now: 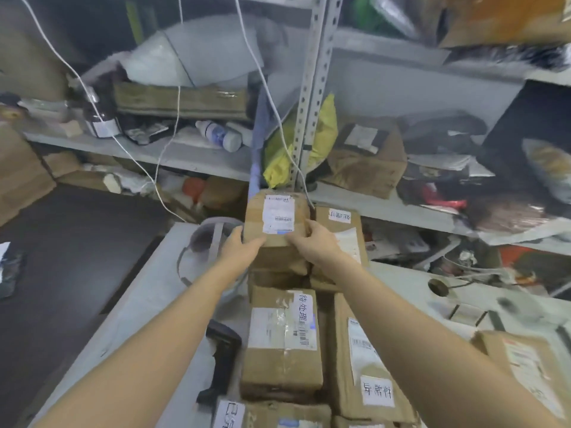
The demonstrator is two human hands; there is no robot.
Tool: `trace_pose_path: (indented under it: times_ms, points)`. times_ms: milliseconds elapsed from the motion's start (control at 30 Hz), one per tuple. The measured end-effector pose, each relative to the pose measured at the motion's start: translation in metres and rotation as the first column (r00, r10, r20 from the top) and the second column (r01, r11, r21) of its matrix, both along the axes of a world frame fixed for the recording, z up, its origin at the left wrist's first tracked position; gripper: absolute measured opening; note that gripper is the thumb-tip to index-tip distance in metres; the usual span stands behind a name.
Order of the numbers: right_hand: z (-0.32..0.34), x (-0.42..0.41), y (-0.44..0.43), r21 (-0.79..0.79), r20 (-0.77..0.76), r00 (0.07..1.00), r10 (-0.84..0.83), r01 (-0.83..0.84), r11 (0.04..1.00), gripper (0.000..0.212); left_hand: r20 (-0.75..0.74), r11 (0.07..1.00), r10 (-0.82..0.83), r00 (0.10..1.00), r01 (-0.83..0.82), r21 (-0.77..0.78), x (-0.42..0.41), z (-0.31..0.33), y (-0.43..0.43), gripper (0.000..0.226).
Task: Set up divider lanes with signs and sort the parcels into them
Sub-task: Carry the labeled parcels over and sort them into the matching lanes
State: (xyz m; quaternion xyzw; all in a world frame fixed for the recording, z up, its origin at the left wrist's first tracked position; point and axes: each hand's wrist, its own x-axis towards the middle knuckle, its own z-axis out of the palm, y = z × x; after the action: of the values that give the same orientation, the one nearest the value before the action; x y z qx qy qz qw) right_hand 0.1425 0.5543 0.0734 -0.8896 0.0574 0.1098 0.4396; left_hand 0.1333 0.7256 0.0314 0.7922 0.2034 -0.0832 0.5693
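Parcel signs: 待处理 (304, 313), seemingly 异常件 (377, 391)

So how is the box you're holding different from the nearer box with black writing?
The held box is gripped by the left hand and right hand; the written-on box lies untouched. The held box's top shows a printed label; the written-on box adds a handwritten strip. Both are brown cardboard.

Top parcel (276, 251): brown cardboard, matt, creased.
Shipping label (278, 213): white paper, smooth.
Near parcel (279, 366): brown cardboard under glossy clear tape.
Shelf post (312, 88): grey painted metal, perforated.
Yellow bag (328, 128): thin plastic, shiny, crumpled.
Scanner (224, 356): black plastic, matt.
Surface (148, 304): pale grey, matt, scuffed.
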Motion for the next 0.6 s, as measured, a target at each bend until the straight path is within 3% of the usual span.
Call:
trace_pose_path:
  times_ms: [100, 200, 400, 600]
  points:
    - [-0.007, 0.006, 0.009, -0.043, 0.005, 0.998, -0.060, 0.060, 0.997, 0.081, 0.011, 0.995, -0.052, 0.999, 0.053, -0.090, 0.011, -0.004, 0.004, 0.061]
    - [-0.013, 0.006, 0.012, 0.047, -0.020, 0.994, -0.111, 0.112, 0.993, 0.085, 0.064, 0.983, -0.070, 0.995, 0.080, -0.165, 0.011, -0.012, 0.009, 0.064]
    - [-0.017, -0.007, 0.015, 0.193, 0.078, 0.986, -0.151, 0.133, 0.972, 0.054, 0.197, 0.955, -0.060, 0.979, 0.114, -0.274, 0.000, -0.010, 0.014, 0.069]
    - [0.008, -0.028, 0.020, 0.339, 0.209, 0.963, -0.172, 0.093, 0.936, 0.050, 0.347, 0.958, -0.043, 0.937, 0.137, -0.252, -0.013, 0.027, 0.021, 0.066]
